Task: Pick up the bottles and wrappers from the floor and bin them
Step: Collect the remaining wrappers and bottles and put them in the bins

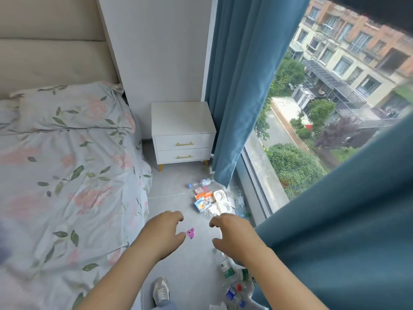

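A clear bottle (201, 182) with a blue cap lies on its side on the grey floor just in front of the white nightstand (183, 130). Its long axis runs nearly parallel to the drawer fronts, with the cap end pointing toward the bed (67, 175) and the base touching the hem of the blue curtain (237, 86). Farther out from the nightstand, a heap of wrappers (204, 201) in orange, blue and white lies beside white plastic trays (220, 195). A second clear bottle (240, 203) on the window side of that heap is nearly see-through, and which way it points is hard to make out. Farthest from the nightstand, at the bottom of the view, is a cluster of bottles (237, 285) with green and blue labels and a red cap, pointing different ways and partly hidden by the right forearm and the near curtain. Between the heap and the cluster, the left hand (164, 231) and the right hand (232, 233) hover over the floor with fingers loosely curled and apart, holding nothing. A small pink brick (190, 233) lies on the floor between them. A grey shoe (160, 290) shows at the bottom edge.
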`<control>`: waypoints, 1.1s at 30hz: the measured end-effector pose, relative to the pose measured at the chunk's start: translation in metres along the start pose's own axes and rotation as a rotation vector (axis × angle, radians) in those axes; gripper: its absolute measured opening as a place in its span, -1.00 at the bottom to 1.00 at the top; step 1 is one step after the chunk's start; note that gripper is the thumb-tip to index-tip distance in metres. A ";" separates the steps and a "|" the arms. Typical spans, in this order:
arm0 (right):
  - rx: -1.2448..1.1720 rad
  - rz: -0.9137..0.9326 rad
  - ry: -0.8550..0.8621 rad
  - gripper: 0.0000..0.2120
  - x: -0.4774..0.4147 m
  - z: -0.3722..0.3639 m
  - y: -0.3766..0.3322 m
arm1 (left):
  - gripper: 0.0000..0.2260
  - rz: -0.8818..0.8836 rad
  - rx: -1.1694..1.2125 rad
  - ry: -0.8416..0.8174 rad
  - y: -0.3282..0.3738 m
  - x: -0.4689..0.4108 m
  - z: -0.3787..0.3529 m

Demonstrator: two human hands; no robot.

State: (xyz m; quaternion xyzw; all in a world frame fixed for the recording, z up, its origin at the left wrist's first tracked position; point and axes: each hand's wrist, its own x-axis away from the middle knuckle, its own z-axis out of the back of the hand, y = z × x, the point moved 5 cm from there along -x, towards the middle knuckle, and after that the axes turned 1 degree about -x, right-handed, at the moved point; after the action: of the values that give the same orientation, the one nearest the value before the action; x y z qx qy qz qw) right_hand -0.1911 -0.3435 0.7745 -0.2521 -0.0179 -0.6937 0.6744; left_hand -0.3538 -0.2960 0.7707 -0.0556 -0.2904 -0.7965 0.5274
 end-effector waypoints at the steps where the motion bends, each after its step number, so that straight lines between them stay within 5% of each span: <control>1: -0.001 -0.005 0.000 -0.62 -0.013 0.002 -0.006 | -0.63 -0.002 0.002 -0.004 -0.008 -0.008 0.008; 18: 0.009 -0.076 -0.058 -0.60 -0.171 0.036 -0.031 | -0.64 0.004 0.019 -0.065 -0.087 -0.136 0.078; 33: 0.004 -0.060 -0.126 -0.64 -0.326 0.074 0.072 | -0.66 0.065 0.010 -0.109 -0.062 -0.308 0.076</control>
State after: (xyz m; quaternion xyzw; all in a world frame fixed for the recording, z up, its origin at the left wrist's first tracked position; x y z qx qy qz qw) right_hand -0.1105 -0.0206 0.6945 -0.2932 -0.0693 -0.6963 0.6515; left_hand -0.2896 0.0092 0.6866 -0.1059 -0.3207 -0.7733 0.5366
